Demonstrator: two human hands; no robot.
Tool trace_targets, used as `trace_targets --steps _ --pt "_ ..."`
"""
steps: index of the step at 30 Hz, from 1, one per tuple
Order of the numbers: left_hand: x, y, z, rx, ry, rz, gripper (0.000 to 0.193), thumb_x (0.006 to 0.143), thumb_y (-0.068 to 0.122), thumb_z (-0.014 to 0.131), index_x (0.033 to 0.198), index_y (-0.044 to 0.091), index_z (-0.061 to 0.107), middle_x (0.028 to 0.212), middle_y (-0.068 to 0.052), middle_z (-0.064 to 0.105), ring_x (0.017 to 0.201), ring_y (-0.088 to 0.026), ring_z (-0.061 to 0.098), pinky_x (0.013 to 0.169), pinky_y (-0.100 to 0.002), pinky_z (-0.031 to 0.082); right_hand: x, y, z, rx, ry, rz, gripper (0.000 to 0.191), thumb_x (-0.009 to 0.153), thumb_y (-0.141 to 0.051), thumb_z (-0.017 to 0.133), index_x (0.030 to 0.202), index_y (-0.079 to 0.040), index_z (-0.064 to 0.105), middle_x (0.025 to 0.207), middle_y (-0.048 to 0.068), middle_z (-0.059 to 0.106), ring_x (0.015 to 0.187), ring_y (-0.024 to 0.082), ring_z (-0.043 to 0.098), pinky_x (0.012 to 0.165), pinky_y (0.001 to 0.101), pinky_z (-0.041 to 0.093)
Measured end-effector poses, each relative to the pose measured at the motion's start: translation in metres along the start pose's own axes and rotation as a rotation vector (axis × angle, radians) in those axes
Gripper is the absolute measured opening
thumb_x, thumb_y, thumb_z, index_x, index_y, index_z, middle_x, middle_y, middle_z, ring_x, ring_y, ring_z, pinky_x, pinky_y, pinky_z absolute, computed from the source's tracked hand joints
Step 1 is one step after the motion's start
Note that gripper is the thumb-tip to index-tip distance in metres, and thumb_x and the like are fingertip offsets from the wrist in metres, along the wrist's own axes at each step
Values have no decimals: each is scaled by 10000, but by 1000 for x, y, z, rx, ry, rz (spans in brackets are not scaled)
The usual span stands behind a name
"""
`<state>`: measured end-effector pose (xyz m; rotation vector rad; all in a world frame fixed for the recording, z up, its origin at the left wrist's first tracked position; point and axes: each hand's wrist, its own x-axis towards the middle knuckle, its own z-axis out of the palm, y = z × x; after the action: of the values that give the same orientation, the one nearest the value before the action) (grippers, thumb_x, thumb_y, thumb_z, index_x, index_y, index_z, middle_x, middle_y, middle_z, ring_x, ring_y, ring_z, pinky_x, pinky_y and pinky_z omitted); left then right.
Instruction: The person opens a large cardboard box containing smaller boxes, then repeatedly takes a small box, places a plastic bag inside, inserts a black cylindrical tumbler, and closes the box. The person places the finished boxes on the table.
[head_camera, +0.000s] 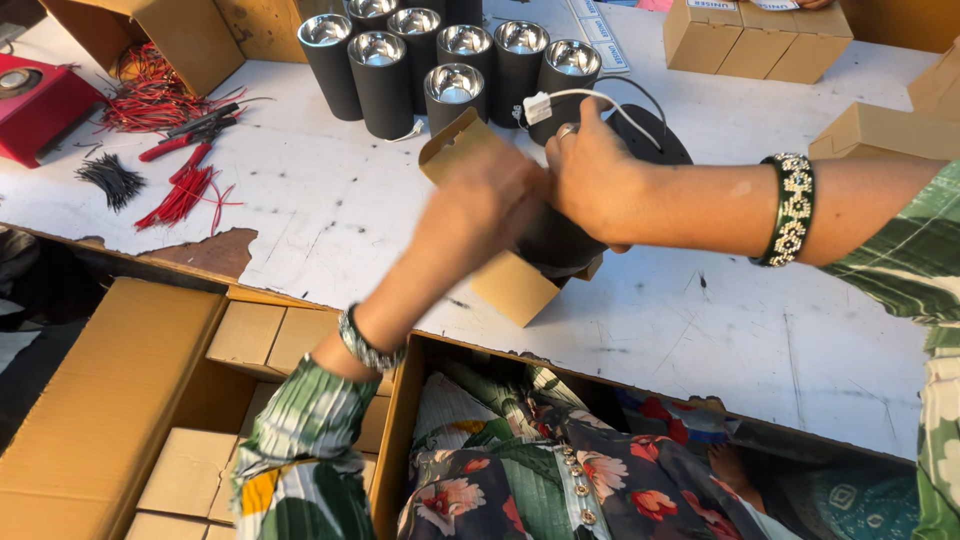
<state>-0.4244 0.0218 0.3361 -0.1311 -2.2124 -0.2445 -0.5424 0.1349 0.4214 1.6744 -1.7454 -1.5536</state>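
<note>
Black cylindrical lamp housing (560, 240) sits partly inside a small open cardboard box (510, 285), held just above the white desk (760, 330) near its front edge. Right hand (590, 175) is closed around the housing's upper end; a white wire with connector (540, 106) loops over its knuckles. Left hand (485, 200), motion-blurred, grips the box at its raised flap. Behind stand more black housings (440, 60) in a cluster. Closed small cartons (755, 40) lie at far right; red wires (150, 95) and pliers (190, 135) at far left.
</note>
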Motion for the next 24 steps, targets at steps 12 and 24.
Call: trace_targets --steps 12,24 --pt "-18 -14 9 108 -518 -44 437 690 461 802 902 97 684 843 -56 694 910 -271 657 706 -419 508 11 15 10 107 -9 61 1151 518 -575 981 1463 -159 473 1282 163 585 1206 325 557 938 603 398" --pt "8 -4 2 247 -169 434 155 921 278 675 926 124 657 1018 -12 645 1003 -212 602 915 -383 454 13 1 35 -37 134 69 741 764 -447 799 1388 -125 563 1269 157 588 1181 311 560 940 627 370"
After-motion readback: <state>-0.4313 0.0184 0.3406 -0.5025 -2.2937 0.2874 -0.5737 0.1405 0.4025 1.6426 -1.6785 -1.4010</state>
